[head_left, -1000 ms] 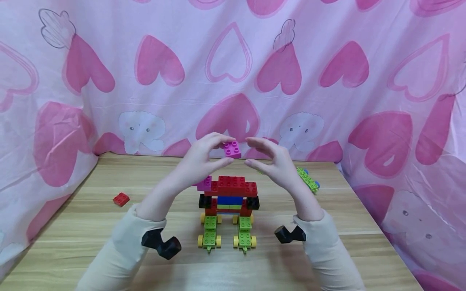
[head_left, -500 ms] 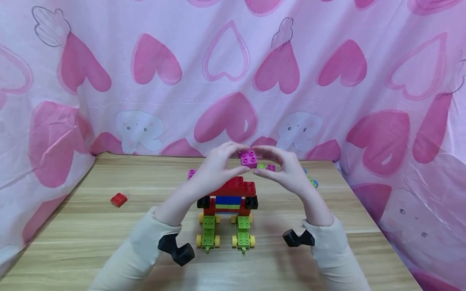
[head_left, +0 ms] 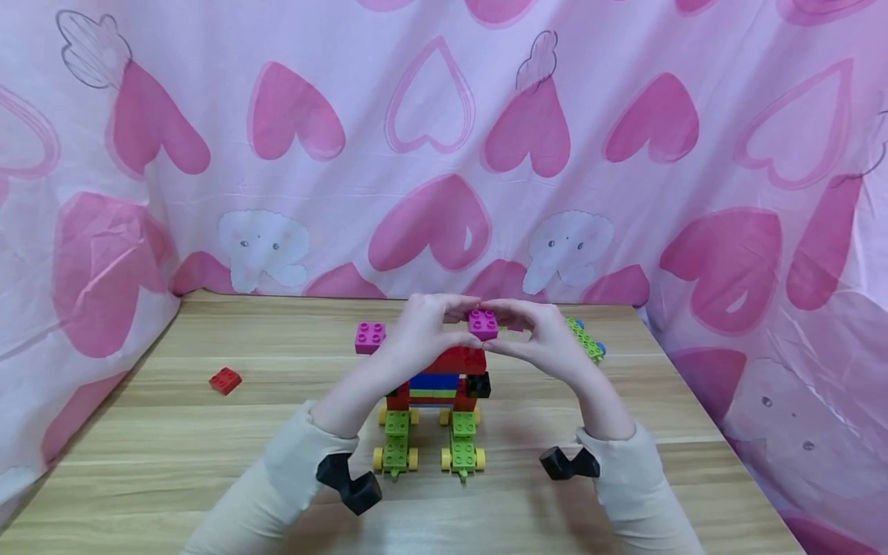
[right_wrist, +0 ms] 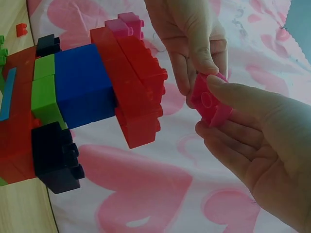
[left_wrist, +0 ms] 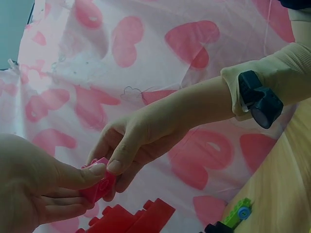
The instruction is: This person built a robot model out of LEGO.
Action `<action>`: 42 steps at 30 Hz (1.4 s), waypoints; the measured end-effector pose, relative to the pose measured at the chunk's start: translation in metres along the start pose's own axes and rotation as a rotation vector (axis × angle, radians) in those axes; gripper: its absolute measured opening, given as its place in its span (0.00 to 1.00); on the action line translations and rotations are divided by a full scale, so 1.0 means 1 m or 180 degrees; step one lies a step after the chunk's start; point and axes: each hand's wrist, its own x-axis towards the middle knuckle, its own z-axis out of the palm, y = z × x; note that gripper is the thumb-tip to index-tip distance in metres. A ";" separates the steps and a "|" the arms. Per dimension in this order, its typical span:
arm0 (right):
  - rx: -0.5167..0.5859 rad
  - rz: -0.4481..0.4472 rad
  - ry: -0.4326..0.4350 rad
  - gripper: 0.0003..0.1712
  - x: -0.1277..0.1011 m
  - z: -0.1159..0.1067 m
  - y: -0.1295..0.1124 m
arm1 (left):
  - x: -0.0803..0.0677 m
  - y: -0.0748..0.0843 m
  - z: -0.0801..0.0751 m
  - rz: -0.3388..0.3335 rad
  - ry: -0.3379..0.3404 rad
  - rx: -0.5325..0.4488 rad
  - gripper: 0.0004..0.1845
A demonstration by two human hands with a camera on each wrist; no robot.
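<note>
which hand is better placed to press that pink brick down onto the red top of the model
Probably the right hand. Both hands pinch the pink brick above the red top, but the left hand lies across the model's left side, while the right is clear of it.

A child's play corner at home, or a set dressed like one. A pink sheet [head_left: 444, 139] printed with hearts and small white elephants hangs as a backdrop, closing in a wood-grain counter [head_left: 173, 432] on three sides; its creases and drape show it is loose cloth, not a wall. On the counter stands a toy model [head_left: 433, 401] of large plastic bricks in red, blue, green and black, with yellow wheels. Loose bricks lie about: a red one [head_left: 225, 380] to the left, a magenta one [head_left: 370, 337] behind, a green piece [head_left: 586, 341] to the right.
</note>
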 end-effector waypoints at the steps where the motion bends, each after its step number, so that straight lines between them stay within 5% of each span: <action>1: 0.0014 0.0000 -0.0008 0.28 0.000 0.001 0.001 | 0.000 0.000 0.001 -0.0022 -0.0005 0.0018 0.27; 14: 0.0133 0.0055 -0.0022 0.23 -0.006 0.012 0.014 | -0.003 -0.008 0.010 0.0014 -0.0109 0.0311 0.28; 27: 0.0072 0.0140 -0.0011 0.21 -0.012 0.013 0.023 | -0.002 -0.013 0.014 -0.0208 -0.0397 0.0383 0.31; 42: 0.0080 0.0283 -0.0005 0.21 -0.017 0.014 0.027 | -0.003 -0.017 0.016 -0.0071 -0.0547 0.0715 0.31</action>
